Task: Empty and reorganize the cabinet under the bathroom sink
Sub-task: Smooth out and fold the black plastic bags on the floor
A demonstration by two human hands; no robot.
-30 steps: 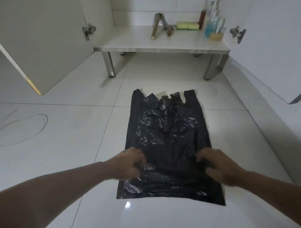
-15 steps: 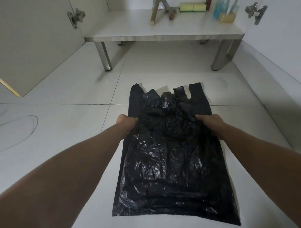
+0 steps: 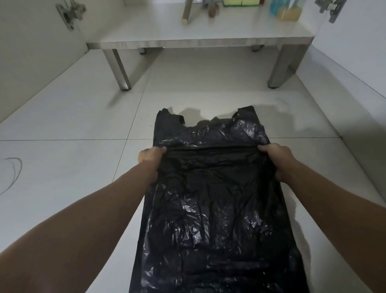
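A black plastic bag [image 3: 215,209] lies flat on the white tiled floor, its handles pointing toward the cabinet. My left hand [image 3: 150,156] grips the bag's left edge and my right hand [image 3: 277,155] grips its right edge, both about a third of the way down from the handles. A straight fold line runs across the bag between the two hands. The open cabinet [image 3: 200,41] stands beyond the bag on metal legs.
On the cabinet floor lie a wooden-handled tool [image 3: 188,12], yellow-green sponges [image 3: 240,2] and bottles [image 3: 286,10] at the right. Cabinet doors with hinges [image 3: 71,12] stand open on both sides. A pencil-like mark [image 3: 12,173] is on the left floor tile.
Both hands moved from the bag's lower part up its sides and took hold of the edges. A fold line now runs between them, and the view moved closer to the bag.
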